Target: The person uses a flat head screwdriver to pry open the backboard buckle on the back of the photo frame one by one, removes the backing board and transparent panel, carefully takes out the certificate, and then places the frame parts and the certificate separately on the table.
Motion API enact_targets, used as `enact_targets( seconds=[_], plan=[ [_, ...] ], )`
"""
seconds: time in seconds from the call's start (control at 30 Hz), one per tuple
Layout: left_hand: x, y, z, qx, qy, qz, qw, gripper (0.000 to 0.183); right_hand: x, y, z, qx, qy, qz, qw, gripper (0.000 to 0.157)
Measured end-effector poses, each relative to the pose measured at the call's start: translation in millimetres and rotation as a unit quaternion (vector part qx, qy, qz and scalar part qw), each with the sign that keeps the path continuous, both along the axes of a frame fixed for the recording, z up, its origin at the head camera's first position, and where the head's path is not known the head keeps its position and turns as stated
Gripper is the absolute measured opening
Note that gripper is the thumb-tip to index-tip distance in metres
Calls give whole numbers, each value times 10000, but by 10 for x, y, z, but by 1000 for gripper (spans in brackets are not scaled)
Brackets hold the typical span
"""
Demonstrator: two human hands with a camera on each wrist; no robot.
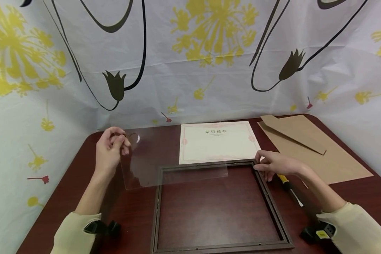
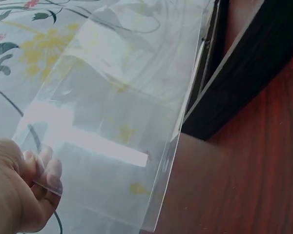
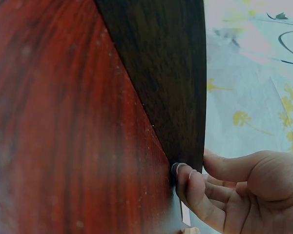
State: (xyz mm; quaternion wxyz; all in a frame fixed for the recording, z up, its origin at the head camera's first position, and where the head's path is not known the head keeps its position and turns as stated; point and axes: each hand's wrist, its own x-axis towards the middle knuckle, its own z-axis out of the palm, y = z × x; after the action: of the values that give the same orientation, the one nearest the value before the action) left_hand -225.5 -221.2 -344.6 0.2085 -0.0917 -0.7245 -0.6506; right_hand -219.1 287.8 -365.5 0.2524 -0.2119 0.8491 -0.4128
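My left hand (image 1: pixel 110 150) pinches the left edge of a clear plastic sheet (image 1: pixel 146 173), thumb against fingers. The sheet slants over the far left part of a dark picture frame (image 1: pixel 222 247); in the left wrist view it (image 2: pixel 112 126) reflects bright light. My right hand (image 1: pixel 277 164) holds the frame's far right corner. In the right wrist view, the thumb and fingers of that hand (image 3: pixel 249 190) grip the end of the dark frame bar (image 3: pixel 166 73). Through the frame's opening the tabletop shows. A cream certificate (image 1: pixel 219 144) lies just beyond the frame.
A brown backing board (image 1: pixel 333 151) with a raised flap lies at the far right. A screwdriver (image 1: pixel 287 185) with a yellow and black handle lies right of the frame, partly below the right hand. The dark red table (image 1: pixel 127 225) meets a flowered cloth (image 1: pixel 190 88) behind.
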Motion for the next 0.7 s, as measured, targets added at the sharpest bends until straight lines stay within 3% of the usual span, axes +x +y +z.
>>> enact_targets(
  seconds=[0.2,0.5,0.7],
  plan=[
    [-61,-62,73,-100,116,521,9985,13,-4,10,-6,-16,-24,3,10000,20],
    [-185,-124,240,832,430,833,9921,12,-7,8,-2,-8,-16,14,10000,21],
    [-257,-142,318,944,484,1235,9867,15,-5,-2,2,9,4,64,10000,21]
  ],
)
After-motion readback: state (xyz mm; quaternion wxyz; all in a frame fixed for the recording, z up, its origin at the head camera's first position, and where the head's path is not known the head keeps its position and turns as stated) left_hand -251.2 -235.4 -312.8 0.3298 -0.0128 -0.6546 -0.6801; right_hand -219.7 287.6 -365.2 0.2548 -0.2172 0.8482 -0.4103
